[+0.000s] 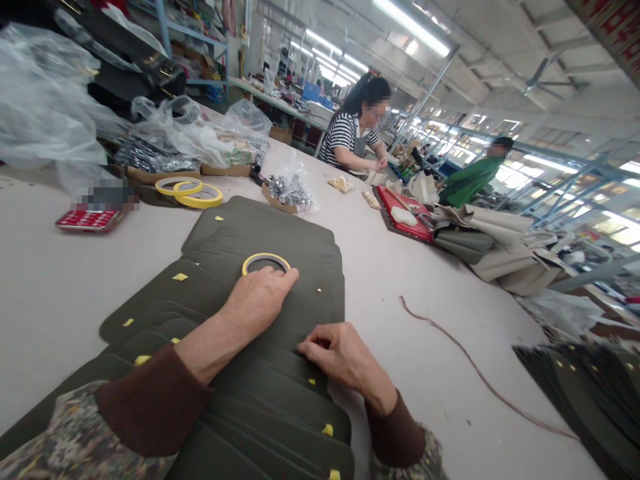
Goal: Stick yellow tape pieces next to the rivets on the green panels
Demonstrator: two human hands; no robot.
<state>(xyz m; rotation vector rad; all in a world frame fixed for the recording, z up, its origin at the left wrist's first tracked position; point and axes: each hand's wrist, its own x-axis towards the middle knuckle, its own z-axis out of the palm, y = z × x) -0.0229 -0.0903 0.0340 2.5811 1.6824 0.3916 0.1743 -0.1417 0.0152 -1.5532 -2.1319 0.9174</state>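
A fanned row of dark olive leather pieces (260,240) lies on the table, several with small yellow tape tabs. My left hand (260,300) rests on them, fingers curled against a thin yellow tape roll (266,258) that lies on the top piece. My right hand (340,353) sits lower right on the pieces. Its fingers are pinched together at the edge of one piece (280,360). A small metal stud (319,291) shows on the top piece between the hands.
Two yellow tape rolls (193,191) and a red calculator (90,219) lie at left, beside plastic bags (200,137). A bag of metal parts (293,190) sits behind. A thin brown strip (475,370) lies at right. Two people work at the far end, near a red tray (407,217).
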